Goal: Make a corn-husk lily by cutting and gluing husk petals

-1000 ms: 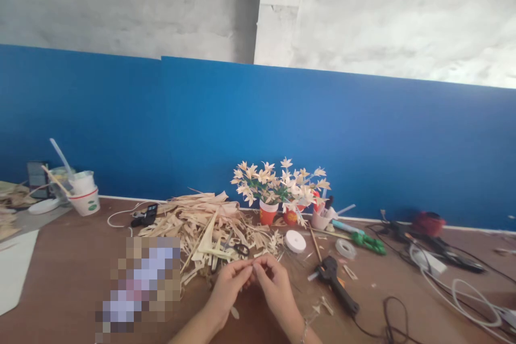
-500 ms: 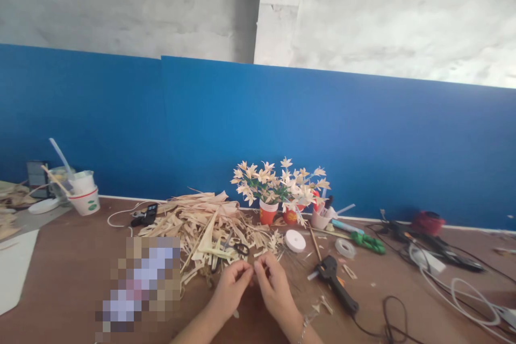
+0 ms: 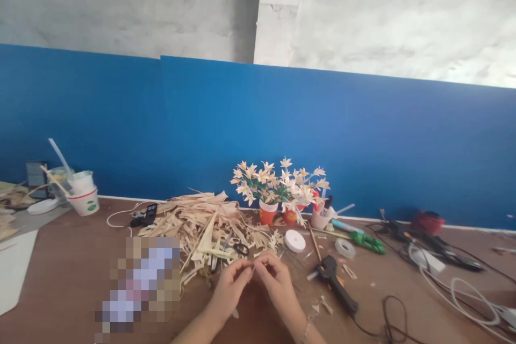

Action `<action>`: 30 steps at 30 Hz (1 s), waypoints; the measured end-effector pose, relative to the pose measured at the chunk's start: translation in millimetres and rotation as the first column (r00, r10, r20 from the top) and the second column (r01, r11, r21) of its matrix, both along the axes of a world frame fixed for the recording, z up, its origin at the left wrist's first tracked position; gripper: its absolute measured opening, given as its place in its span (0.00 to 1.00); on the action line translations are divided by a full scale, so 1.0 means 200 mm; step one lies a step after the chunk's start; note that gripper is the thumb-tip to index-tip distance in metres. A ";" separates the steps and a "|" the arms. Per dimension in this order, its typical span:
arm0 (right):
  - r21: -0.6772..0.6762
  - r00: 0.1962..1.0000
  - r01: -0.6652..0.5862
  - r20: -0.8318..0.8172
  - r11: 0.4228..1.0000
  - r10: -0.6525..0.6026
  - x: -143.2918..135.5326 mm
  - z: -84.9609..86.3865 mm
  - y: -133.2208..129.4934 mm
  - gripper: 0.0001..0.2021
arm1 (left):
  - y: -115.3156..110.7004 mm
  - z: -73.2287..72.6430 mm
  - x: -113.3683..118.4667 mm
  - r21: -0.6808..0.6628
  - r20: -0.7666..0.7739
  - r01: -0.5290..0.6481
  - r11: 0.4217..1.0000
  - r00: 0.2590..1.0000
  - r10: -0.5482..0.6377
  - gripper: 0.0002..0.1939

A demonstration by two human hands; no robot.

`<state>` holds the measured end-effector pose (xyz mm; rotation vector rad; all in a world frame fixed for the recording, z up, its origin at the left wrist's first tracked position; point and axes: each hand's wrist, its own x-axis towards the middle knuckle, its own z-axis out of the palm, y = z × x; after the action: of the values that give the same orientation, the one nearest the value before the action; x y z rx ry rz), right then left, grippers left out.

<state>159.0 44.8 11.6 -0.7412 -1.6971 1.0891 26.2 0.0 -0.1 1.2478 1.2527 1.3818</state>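
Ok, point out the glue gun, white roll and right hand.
Glue gun (image 3: 342, 292): head view, on its black handle.
White roll (image 3: 295, 243): head view, on its flat face.
Right hand (image 3: 278, 285): head view, middle of the hand.

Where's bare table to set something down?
Widest: table, left side, between white sheet and pixelated patch. Smaller: between glue gun, green bundle and white block, bar a tiny scrap. Crowded: just beyond left hand and right hand, with husk pile, scissors, white roll; flower cups farther back.

The left hand (image 3: 230, 289) and right hand (image 3: 277, 284) hold bent fingers (image 3: 271, 260) close together, forearms (image 3: 201, 322) angled inward.
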 end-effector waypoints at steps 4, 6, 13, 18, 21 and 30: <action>0.024 1.000 0.018 0.023 1.000 -0.018 0.00 0.01 -0.01 0.10 | -0.01 0.00 -0.01 0.055 -0.044 -0.049 0.997 0.998 0.051 0.13; 0.034 0.999 0.015 0.032 0.999 -0.016 0.00 0.00 -0.01 0.10 | -0.01 0.01 0.00 0.128 -0.118 -0.061 0.990 0.990 0.077 0.10; 0.024 1.000 0.020 0.013 0.999 -0.021 0.00 -0.01 0.00 0.11 | -0.01 0.02 0.02 0.155 -0.211 -0.078 0.985 0.971 0.110 0.09; -0.007 0.998 0.048 0.033 0.999 -0.048 0.00 0.00 -0.01 0.12 | -0.01 0.02 0.02 0.126 -0.205 -0.121 0.985 0.968 0.145 0.08; -0.033 0.998 0.052 0.023 0.998 -0.051 0.00 0.01 -0.01 0.13 | -0.01 0.03 0.02 0.103 -0.166 -0.098 0.990 0.980 0.114 0.08; -0.060 0.999 0.049 0.002 0.997 -0.049 0.00 0.00 0.00 0.12 | -0.02 0.03 0.03 0.069 -0.211 -0.114 0.991 0.969 0.126 0.07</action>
<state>158.5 45.4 11.6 -0.8173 -1.6447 1.1105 31.6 -3.6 5.2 1.4106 1.4668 1.4045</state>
